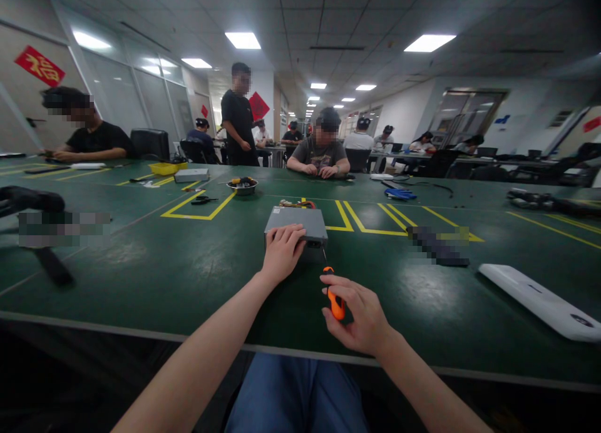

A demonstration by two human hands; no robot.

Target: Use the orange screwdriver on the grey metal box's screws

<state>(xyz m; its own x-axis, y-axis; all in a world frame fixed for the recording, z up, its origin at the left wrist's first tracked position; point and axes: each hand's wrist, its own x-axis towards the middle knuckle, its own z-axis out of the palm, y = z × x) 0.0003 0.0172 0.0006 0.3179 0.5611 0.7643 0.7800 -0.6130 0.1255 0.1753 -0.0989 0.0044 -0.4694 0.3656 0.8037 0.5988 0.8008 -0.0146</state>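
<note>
A flat grey metal box (295, 223) lies on the green workbench (141, 276), straight ahead of me. My left hand (282, 253) rests on its top near the front corner, fingers spread over the metal. My right hand (357, 314) is closed around an orange-handled screwdriver (336, 303), a little nearer to me than the box. The thin shaft points up toward the box's front face, and its tip is hard to see against the dark side. Coloured wires (295, 203) show behind the box.
Yellow tape lines mark the bench. A steel bowl of tools (241, 186), black pliers (204, 199), a yellow tray (168, 168) and a blue-handled tool (400, 194) stand further off. A long white object (539, 301) lies at right. Several people sit or stand across the bench.
</note>
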